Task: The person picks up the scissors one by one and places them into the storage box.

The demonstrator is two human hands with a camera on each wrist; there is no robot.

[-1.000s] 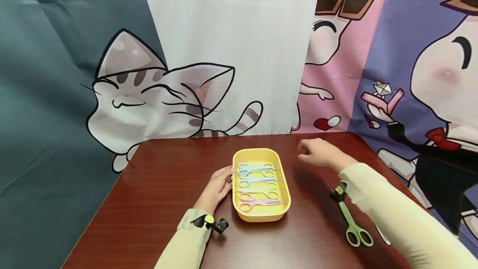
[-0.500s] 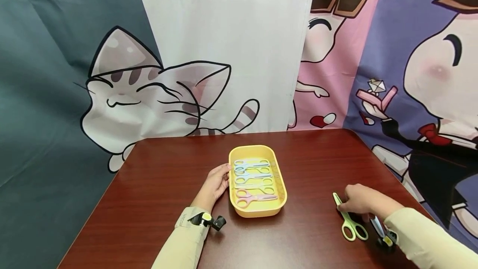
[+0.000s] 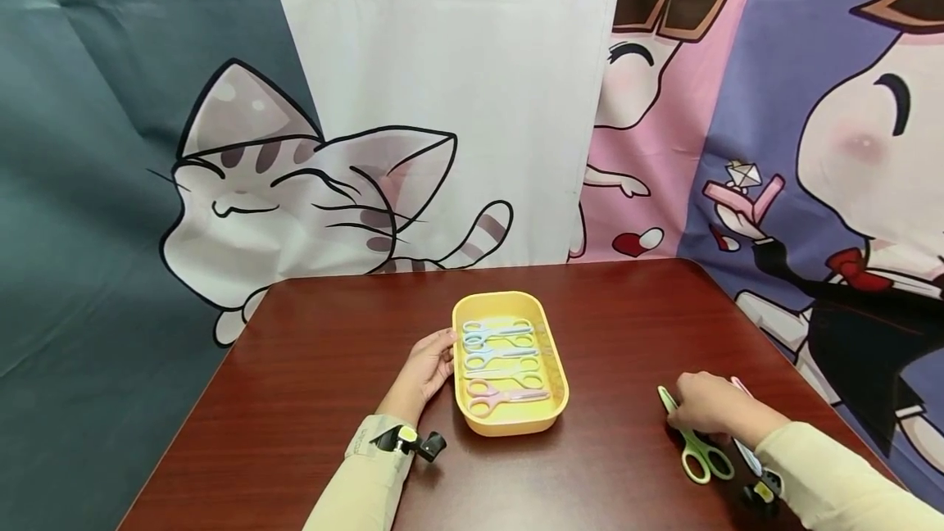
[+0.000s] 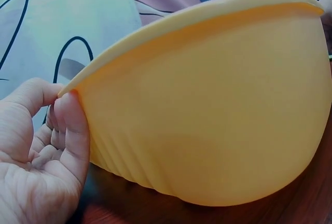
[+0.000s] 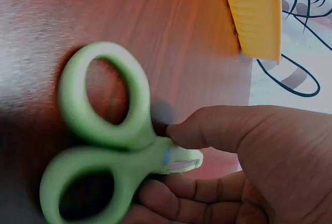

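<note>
My left hand (image 3: 428, 363) pinches the left rim of a yellow plastic basket (image 4: 207, 105), thumb over the edge and fingers curled beneath it. Inside the basket, several small scissors lie in a row: blue and light green ones, and pink scissors (image 3: 496, 397) at the near end. On the right of the table, my right hand (image 3: 711, 406) pinches green scissors (image 5: 137, 154) near the pivot, thumb on one side and fingers on the other. Their two finger loops point toward me; the hand covers part of the blades in the head view.
Beside my right hand, a pink tip (image 3: 741, 386) and a pale blue scissor part (image 3: 747, 457) show, partly hidden by the hand and sleeve. The dark red wooden table (image 3: 310, 400) ends at a cartoon-printed cloth (image 3: 457, 64).
My right hand has moved from beside the basket down and right to the green scissors and grips them; they have turned slightly. My left hand stays on the basket rim.
</note>
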